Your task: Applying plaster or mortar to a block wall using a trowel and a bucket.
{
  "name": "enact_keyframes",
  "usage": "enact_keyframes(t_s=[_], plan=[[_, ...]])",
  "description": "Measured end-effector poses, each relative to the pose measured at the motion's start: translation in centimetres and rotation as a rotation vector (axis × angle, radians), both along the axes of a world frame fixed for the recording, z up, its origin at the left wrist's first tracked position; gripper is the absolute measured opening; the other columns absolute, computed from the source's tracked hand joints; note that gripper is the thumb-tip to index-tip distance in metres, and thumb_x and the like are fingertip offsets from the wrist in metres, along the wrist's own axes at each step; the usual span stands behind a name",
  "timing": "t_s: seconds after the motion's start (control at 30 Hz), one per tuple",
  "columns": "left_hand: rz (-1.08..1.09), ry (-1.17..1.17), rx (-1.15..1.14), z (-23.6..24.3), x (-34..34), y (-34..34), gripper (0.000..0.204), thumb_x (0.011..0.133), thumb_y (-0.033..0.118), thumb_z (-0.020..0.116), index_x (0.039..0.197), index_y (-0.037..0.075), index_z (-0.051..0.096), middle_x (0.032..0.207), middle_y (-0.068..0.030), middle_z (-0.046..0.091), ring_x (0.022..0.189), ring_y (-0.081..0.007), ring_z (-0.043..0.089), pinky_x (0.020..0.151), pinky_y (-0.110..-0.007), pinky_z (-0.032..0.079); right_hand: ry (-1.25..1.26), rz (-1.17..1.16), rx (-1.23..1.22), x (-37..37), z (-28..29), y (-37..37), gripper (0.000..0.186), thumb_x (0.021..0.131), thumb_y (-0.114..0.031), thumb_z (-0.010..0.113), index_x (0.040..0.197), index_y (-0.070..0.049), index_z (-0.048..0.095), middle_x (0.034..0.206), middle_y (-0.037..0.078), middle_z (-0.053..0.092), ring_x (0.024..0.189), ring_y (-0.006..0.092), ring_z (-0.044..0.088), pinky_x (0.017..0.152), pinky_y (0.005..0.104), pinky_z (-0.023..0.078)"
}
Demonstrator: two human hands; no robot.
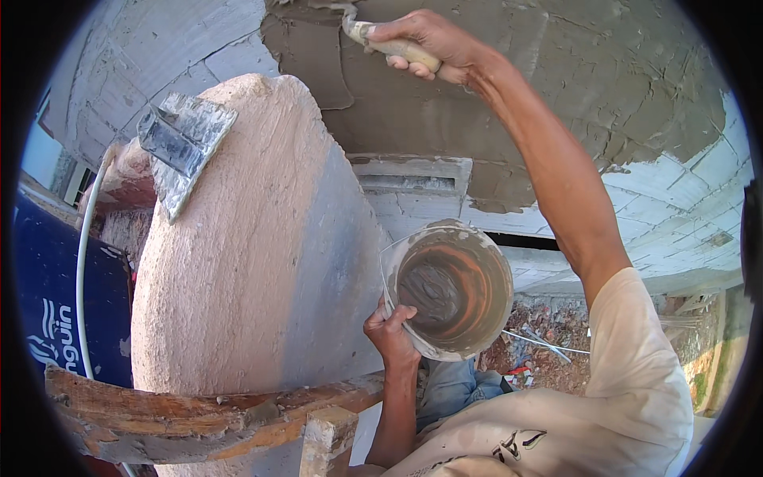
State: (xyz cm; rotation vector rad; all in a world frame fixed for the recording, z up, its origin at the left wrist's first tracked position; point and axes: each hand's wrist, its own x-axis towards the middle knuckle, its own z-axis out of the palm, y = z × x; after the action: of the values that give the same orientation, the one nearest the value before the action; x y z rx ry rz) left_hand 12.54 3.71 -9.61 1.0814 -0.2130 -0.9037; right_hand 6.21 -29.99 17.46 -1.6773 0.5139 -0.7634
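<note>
My left hand (393, 338) grips the near left rim of a round bucket (499, 290), its thumb over the edge. Grey wet mortar (433, 292) lies in the bottom, and orange shows through the smeared inner wall. Up at the top, my right hand (433, 48) is wrapped round the pale handle of a trowel (404, 54). Its bent metal neck points left, and the blade is mostly cut off by the picture's edge. Behind it, a layer of wet grey plaster (445, 119) covers part of the pale block wall (664, 187).
A plastering float (187, 151) caked with mortar rests on a rough pinkish, rounded structure (230, 262) at left. A wooden beam (199, 421) crosses the lower left, near a blue tank (60, 294) and white pipe (82, 270). Rubble (548, 334) lies below, right of the bucket.
</note>
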Motion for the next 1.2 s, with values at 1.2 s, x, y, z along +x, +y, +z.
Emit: enact_keyframes(t_s=[1.2], plan=[[0.014, 0.108, -0.019, 1.2, -0.8, -0.3, 0.039, 0.076, -0.012, 0.065, 0.112, -0.012, 0.077, 0.102, -0.009, 0.079, 0.078, -0.0101, 0.067, 0.076, -0.025, 0.053, 0.435, 0.052, -0.13, 0.7, -1.0, 2.5, 0.031, 0.101, -0.034, 0.068, 0.089, -0.006, 0.068, 0.067, 0.001, 0.062, 0.046, 0.0052, 0.049, 0.039, 0.0236, 0.034]])
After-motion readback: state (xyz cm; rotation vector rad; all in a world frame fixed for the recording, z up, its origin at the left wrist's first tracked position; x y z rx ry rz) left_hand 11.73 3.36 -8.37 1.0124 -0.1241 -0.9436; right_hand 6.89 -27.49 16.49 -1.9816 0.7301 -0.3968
